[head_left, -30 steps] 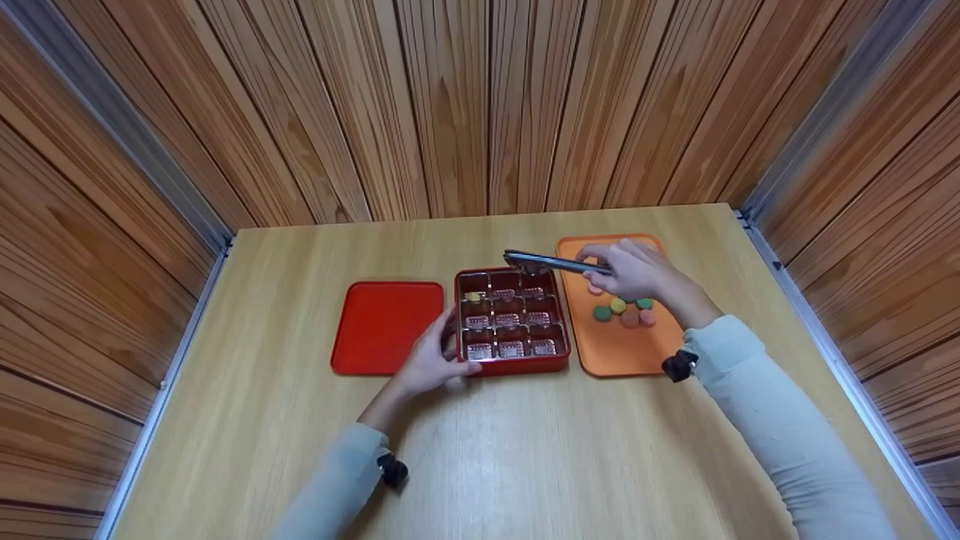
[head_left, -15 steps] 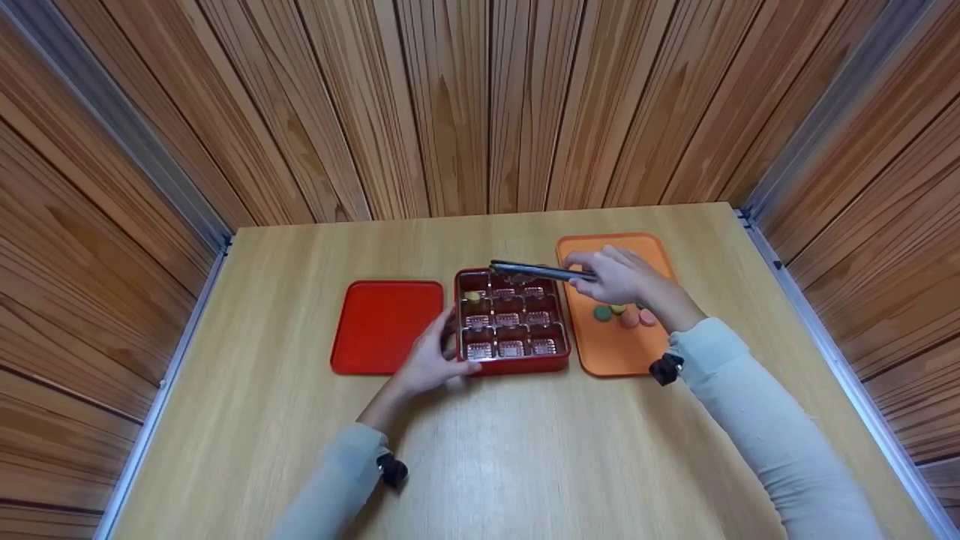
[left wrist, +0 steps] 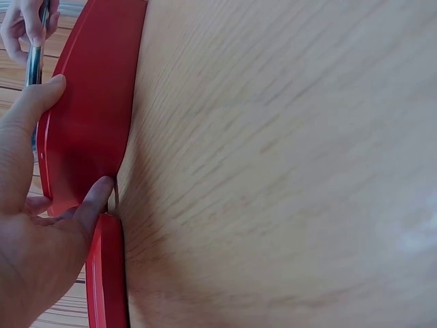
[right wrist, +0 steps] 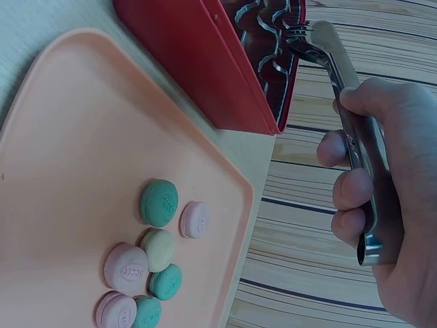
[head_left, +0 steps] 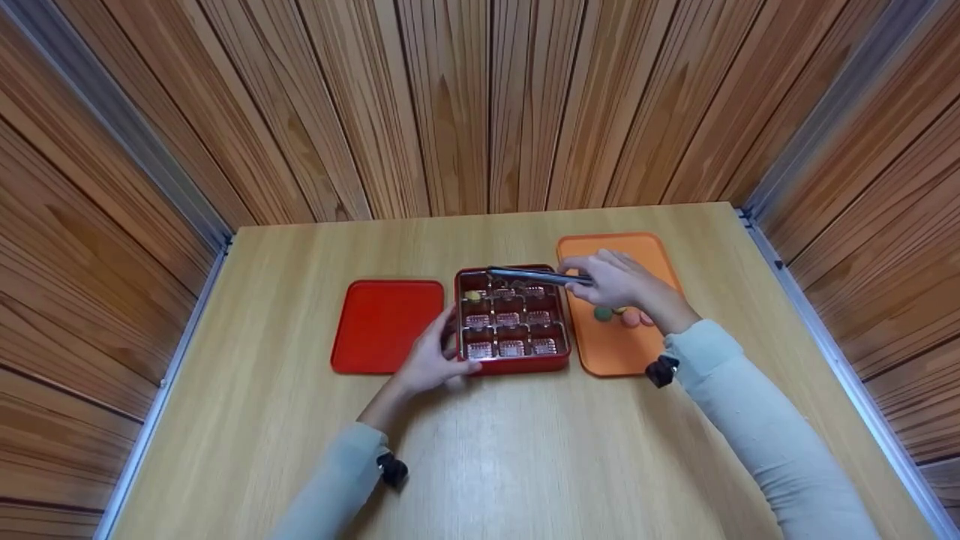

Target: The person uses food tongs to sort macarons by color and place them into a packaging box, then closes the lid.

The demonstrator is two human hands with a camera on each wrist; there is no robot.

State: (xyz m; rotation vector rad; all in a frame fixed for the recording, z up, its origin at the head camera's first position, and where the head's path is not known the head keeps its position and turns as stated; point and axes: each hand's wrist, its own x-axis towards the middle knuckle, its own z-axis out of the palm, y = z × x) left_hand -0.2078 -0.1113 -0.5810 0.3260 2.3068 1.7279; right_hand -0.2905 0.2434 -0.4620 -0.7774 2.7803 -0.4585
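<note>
On the far left, a flat, square red lid-like tray (head_left: 387,326) lay on the pale wooden table (head_left: 480,480). Beside it, the left hand (head_left: 431,364), which came from a pale long sleeve (head_left: 330,476), gripped the near left corner of a square red box with upright walls (head_left: 521,367): its thumb pressed on the front wall while its fingers lay along the left side, in the narrow gap next to the lid-like tray.

The box sat flat on the table and held a shiny plastic insert (head_left: 511,349) with nine compartments in three rows; a small round yellow macaron (head_left: 472,296) lay in the far left one. A pair of slim silver metal tongs (head_left: 536,275) reached leftward above the far row, but whether their tips pinched anything could not be told.

The right hand (head_left: 606,280) grasped the tongs, its thumb and fingers curled round the handle, just right of the box. Beneath it, a rectangular orange tray (head_left: 615,361) carried three green macarons (right wrist: 159,203), three pink macarons (right wrist: 126,266) and one cream-yellow macaron (right wrist: 158,249), loosely clustered.
</note>
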